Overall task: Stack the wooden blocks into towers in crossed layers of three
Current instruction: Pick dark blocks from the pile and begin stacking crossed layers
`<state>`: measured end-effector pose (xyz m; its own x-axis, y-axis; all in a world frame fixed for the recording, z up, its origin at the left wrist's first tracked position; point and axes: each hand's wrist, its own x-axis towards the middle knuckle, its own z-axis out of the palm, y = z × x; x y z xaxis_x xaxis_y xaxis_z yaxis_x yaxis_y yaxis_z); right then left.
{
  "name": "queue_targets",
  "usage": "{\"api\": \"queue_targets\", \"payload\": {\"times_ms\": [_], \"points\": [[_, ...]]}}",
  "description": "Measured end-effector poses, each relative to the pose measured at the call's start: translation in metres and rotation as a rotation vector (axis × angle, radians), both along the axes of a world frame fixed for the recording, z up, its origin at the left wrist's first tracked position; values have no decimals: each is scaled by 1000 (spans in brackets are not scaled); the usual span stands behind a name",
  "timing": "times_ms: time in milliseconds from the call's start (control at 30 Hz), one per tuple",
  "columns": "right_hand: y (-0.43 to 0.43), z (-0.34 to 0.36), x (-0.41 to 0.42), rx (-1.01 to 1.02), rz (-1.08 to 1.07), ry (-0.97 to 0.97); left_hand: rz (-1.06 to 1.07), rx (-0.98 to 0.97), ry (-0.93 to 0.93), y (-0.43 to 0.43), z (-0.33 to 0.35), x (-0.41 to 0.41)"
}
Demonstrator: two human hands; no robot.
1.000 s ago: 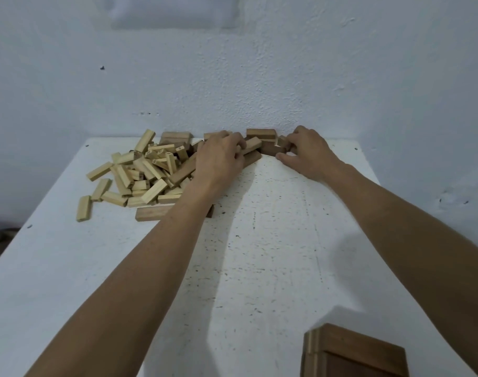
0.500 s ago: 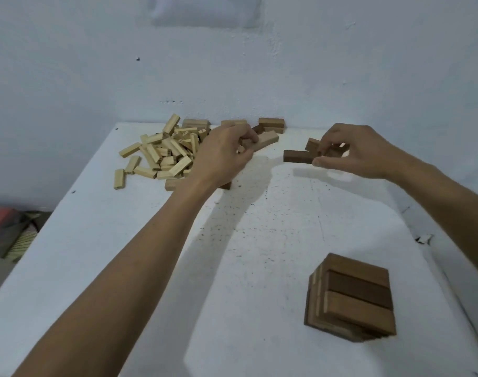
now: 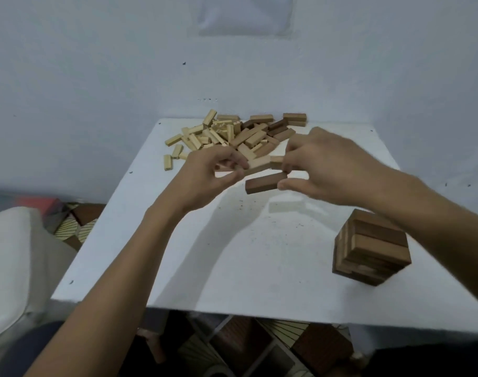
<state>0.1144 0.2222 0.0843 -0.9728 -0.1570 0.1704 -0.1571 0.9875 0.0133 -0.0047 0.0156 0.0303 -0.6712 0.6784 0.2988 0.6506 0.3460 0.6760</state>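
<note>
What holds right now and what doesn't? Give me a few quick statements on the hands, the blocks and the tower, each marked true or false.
1. The right hand pinches a dark block by one end, above the table. True.
2. The tower stands on the left side of the table. False: it stands at the near right, just under the right forearm.
3. The loose pile lies at the far edge of the table. True.
4. The left hand lies flat and empty on the table. False: it is raised, with its fingers curled on a pale block.
</note>
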Motion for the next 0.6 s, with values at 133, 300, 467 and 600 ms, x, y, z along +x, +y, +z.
{"api": "queue_targets", "payload": {"times_ms": [133, 300, 467, 600], "points": [[-45, -35, 6, 7, -100, -14, 22, -61, -76, -28, -21, 7], [-75, -89, 17, -122, -219, -26, 47, -137, -149, -45, -61, 13], [-77, -118, 20, -254, -276, -32, 43, -122, -169, -48, -78, 14], [-74, -129, 22, -330, -301, 14, 4, -132, -142, -48, -79, 18]]}}
